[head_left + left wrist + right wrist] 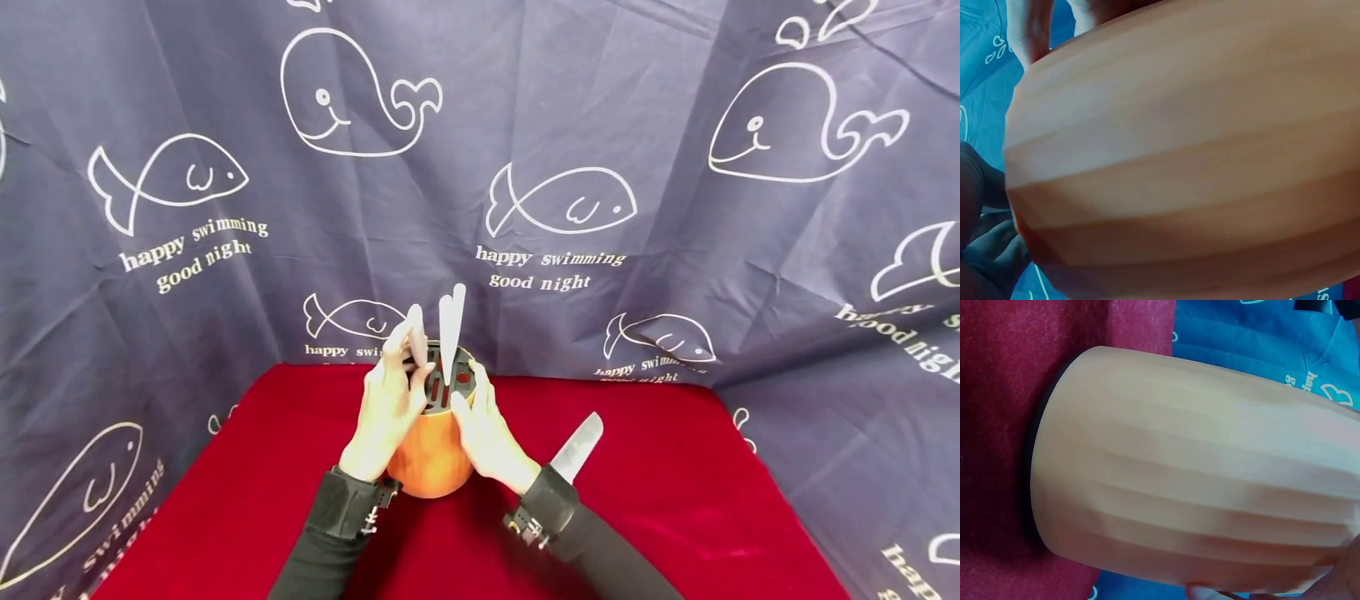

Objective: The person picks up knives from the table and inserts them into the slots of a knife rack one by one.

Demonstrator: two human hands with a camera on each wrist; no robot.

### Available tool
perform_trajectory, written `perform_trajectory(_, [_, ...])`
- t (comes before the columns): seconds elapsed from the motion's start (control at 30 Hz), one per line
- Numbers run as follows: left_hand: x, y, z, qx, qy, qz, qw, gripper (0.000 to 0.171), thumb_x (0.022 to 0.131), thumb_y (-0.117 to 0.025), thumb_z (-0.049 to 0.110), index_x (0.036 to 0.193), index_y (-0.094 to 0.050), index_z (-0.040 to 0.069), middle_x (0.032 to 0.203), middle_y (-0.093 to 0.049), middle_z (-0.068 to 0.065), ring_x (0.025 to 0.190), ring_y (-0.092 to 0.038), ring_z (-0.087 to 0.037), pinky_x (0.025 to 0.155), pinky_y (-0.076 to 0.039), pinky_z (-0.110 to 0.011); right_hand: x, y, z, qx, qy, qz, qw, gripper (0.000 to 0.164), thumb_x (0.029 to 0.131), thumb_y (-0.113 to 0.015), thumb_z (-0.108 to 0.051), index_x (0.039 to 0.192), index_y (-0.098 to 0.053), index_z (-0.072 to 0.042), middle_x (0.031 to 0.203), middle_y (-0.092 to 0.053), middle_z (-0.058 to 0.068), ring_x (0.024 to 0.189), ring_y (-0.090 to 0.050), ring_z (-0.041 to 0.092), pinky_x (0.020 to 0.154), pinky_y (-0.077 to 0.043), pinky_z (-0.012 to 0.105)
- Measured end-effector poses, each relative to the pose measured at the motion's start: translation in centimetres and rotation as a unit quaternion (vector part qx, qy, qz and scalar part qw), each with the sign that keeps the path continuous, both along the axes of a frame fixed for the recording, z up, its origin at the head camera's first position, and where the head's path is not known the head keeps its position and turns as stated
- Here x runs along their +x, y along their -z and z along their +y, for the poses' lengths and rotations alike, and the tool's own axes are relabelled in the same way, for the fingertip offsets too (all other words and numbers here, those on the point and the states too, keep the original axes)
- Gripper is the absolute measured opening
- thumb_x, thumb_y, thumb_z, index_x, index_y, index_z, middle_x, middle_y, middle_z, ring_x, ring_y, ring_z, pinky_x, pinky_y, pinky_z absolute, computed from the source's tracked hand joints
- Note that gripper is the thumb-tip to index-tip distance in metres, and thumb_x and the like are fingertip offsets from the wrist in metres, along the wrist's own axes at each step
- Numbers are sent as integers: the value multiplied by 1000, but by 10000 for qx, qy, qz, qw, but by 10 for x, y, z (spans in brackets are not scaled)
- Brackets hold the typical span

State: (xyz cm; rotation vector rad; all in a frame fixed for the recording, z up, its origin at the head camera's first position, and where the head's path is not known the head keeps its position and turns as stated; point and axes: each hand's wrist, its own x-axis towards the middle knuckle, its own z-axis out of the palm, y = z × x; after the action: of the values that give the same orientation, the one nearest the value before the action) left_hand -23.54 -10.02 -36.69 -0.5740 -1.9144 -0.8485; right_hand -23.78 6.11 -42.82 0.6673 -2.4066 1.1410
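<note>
A round orange-brown knife block stands upright, its dark top cut with several slots. Two pale knife handles rise from that top. At its left side my left hand pinches another pale knife handle between thumb and fingers; whatever lies below the grip is hidden. My right hand holds the block near its upper right rim, thumb toward the front and fingers behind. Both wrist views are mostly filled by the block's ribbed wall, with right-hand fingers at the lower right corner of the right wrist view.
A knife blade lies on the red cloth-covered table, right of the block and partly hidden by the right wrist. Behind the table hangs a grey-blue curtain with white whale and fish drawings.
</note>
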Motion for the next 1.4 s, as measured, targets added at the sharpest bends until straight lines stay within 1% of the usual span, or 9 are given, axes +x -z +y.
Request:
perform_trajectory(0.2, [-6, 4, 1, -195, -222, -273, 9992, 78, 82, -77, -6, 145, -35, 14, 116, -68, -21, 91, -74, -36, 75, -62, -46, 1, 2, 1, -69, 2, -138, 9999, 60, 109, -41, -26, 157, -16, 1, 155, -33, 28, 136, -50, 38, 107, -51, 49])
perform_trajectory(0.33, [-11, 5, 1, -261, -309, -334, 9986, 81, 80, -78, -6, 145, -35, 15, 115, -70, -19, 90, -74, -35, 75, -61, -46, -1, 3, 2, 353, -91, 640, 9973, 54, 107, -43, -15, 151, -24, 9, 154, -31, 32, 137, -46, 44, 104, -53, 51])
perform_trajectory(0.43, [-15, 3, 1, -214, -147, -465, 9986, 82, 81, -77, -8, 146, -34, 14, 117, -70, -18, 94, -74, -33, 78, -62, -45, -3, 3, 2, 463, -86, 816, 9956, 52, 107, -42, -14, 150, -24, 10, 153, -31, 33, 136, -45, 46, 102, -54, 52])
perform_trajectory(0.6, [-20, 1, 0, -134, 97, -846, 9963, 77, 82, -76, -9, 144, -34, 10, 117, -70, -21, 98, -75, -33, 82, -63, -42, -3, 2, 1, 63, -94, 17, 9999, 59, 109, -40, -25, 156, -16, 1, 157, -29, 27, 141, -44, 40, 109, -49, 50])
perform_trajectory(0.83, [-24, 0, -1, -176, 37, -1166, 9930, 84, 82, -76, -7, 151, -34, 15, 119, -68, -19, 101, -74, -33, 88, -61, -45, -4, 4, 2, 572, -26, 809, 9951, 51, 108, -41, -16, 149, -27, 11, 151, -32, 36, 134, -47, 49, 102, -54, 53])
perform_trajectory(1.0, [-27, 1, -2, -282, -41, -1118, 9933, 86, 79, -77, -6, 154, -38, 12, 112, -70, -20, 90, -76, -32, 86, -60, -49, -2, 3, 1, 77, -4, 145, 9999, 59, 109, -41, -24, 155, -17, 4, 152, -33, 31, 134, -49, 41, 105, -53, 49])
perform_trajectory(1.2, [-31, -1, -2, -244, -112, -1490, 9885, 72, 77, -79, -7, 141, -50, 9, 96, -70, -18, 82, -76, -30, 81, -60, -49, -2, 6, 0, 498, 20, 1079, 9929, 49, 108, -41, -13, 146, -28, 14, 147, -34, 37, 129, -49, 48, 96, -57, 52])
perform_trajectory(1.3, [-32, -1, -1, -168, -192, -1571, 9873, 72, 76, -78, -7, 140, -49, 7, 93, -71, -19, 81, -75, -31, 81, -59, -50, -3, 6, 0, 415, 28, 1105, 9930, 50, 108, -41, -14, 146, -26, 13, 148, -33, 34, 130, -48, 45, 96, -57, 50])
perform_trajectory(1.4, [-33, -2, 1, -77, -338, -1663, 9855, 71, 76, -78, -7, 139, -49, 5, 93, -71, -19, 81, -75, -31, 82, -59, -51, -4, 7, 2, 878, -48, 1720, 9812, 34, 107, -38, -9, 132, -41, 13, 147, -32, 39, 131, -45, 52, 97, -56, 54])
